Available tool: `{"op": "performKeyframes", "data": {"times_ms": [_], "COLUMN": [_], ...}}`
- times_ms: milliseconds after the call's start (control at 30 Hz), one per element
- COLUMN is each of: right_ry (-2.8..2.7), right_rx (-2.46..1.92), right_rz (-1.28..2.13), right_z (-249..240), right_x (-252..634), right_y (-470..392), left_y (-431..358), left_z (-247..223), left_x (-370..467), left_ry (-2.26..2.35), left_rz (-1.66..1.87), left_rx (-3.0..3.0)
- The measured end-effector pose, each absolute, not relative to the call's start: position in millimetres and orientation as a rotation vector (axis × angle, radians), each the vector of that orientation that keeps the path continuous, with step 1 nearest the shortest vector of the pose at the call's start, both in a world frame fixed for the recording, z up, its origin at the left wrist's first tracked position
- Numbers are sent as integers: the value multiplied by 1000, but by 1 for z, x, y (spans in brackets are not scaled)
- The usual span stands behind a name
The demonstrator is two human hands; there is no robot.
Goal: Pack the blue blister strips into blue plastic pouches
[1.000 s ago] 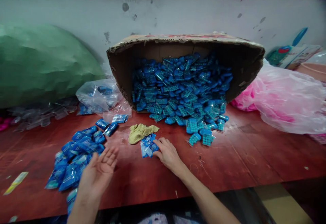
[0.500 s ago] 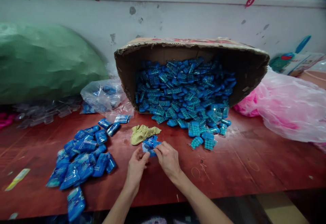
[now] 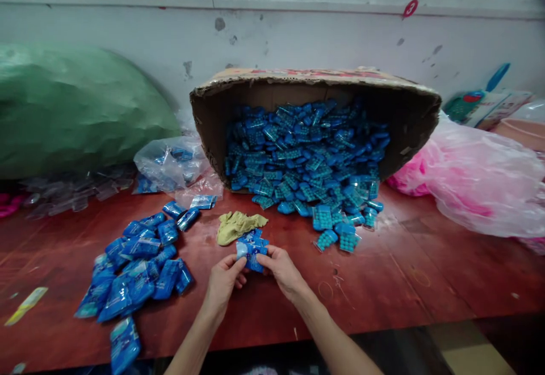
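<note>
Between my hands is a small blue printed packet. My left hand pinches its left edge between thumb and fingers. On the opposite side my right hand grips the right edge, its thumb on top. Just behind the packet lies a crumpled yellow-green cloth. A heap of filled blue packets is spread on the table left of my hands. Small blue pieces with clear, dotted fronts spill from a cardboard box lying on its side beyond.
The red table ends in a front edge near me. A big green sack stands at the left, beside a clear plastic bag with blue packets. Pink-and-white plastic bags lie at the right. A yellow strip is far left.
Both hands have closed on the packet's two sides, and it now faces up more fully between my thumbs. The view has tilted slightly; the heap and box stay put.
</note>
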State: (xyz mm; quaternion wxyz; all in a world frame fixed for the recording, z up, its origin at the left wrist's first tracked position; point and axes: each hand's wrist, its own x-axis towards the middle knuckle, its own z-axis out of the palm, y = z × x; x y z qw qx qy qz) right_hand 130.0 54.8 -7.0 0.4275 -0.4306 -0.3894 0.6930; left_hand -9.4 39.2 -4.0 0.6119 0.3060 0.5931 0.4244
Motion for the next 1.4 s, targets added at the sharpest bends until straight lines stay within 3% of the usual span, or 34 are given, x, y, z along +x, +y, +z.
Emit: {"op": "performKeyframes", "data": {"times_ms": [167,667,967,1067,1167,1400], "right_ry": [-959,-1181,-1598,-1688,-1956,-2167], "right_rx": [-1145,-1359,-1418,-1480,-1974,-1990], "right_rz": [1634,1267,1086,911,190,169], "right_z": [-8,-20,-3,13,23,10], "right_x": [122,115,136,156,174,172], "right_y": [51,44,50,77,116,122], "left_y": [37,37,36,35,32,25], "left_z": [-7,-9,0,0,2,7], "left_x": [2,22,8,7,7,3], "left_ry": [1202,1313,1171,1212,1190,1161], "left_rz": [1057,1204,1007,993,974,928], "left_rx": [572,384,433,366,286,87]}}
